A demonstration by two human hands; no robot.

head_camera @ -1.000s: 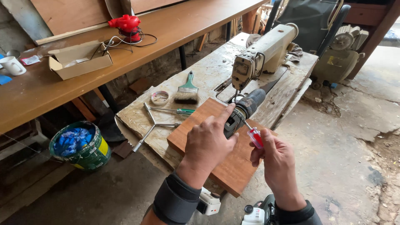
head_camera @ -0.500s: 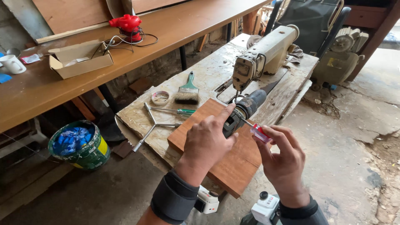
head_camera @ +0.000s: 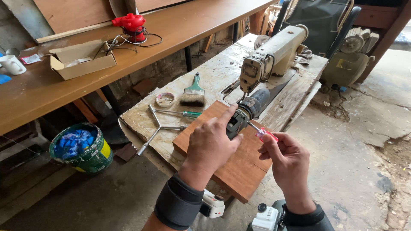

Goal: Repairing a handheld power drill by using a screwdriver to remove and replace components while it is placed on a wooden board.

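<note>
Black sleeve cuffs are seen nearest the camera, and above them both hands are raised over a reddish-brown wooden board (head_camera: pixel 239 164). The left hand (head_camera: pixel 210 145) is wrapped firmly around the dark body of a power tool (head_camera: pixel 247 112), thumb stretched along its top; the tool is held tilted, its far end pointing toward the sewing machine (head_camera: pixel 274 53). The right hand (head_camera: pixel 287 161) is pinched narrowly on a small screwdriver with a clear red handle (head_camera: pixel 266 134), and its thin shaft is aimed at the side of the tool, at or very near the casing; the exact contact point cannot be made out.

For the turning to be done well, the tip should be seated squarely before any twist is applied, the shaft kept in line with the screw, and the tool braced steady by the left hand, ideally rested on the board, so the blade is not slipped out.

Just beyond the board, on the worn tabletop (head_camera: pixel 214 77), a three-armed wrench (head_camera: pixel 159 127), a green-handled screwdriver (head_camera: pixel 182 113), a paintbrush (head_camera: pixel 193 92) and a small round tin (head_camera: pixel 165 99) are laid out. Further left, a green bucket (head_camera: pixel 87 156) is set on the floor. Farthest back, a cardboard box (head_camera: pixel 83 64), a red device (head_camera: pixel 130 23) and a white mug (head_camera: pixel 12 64) are found on the long bench (head_camera: pixel 180 30).
</note>
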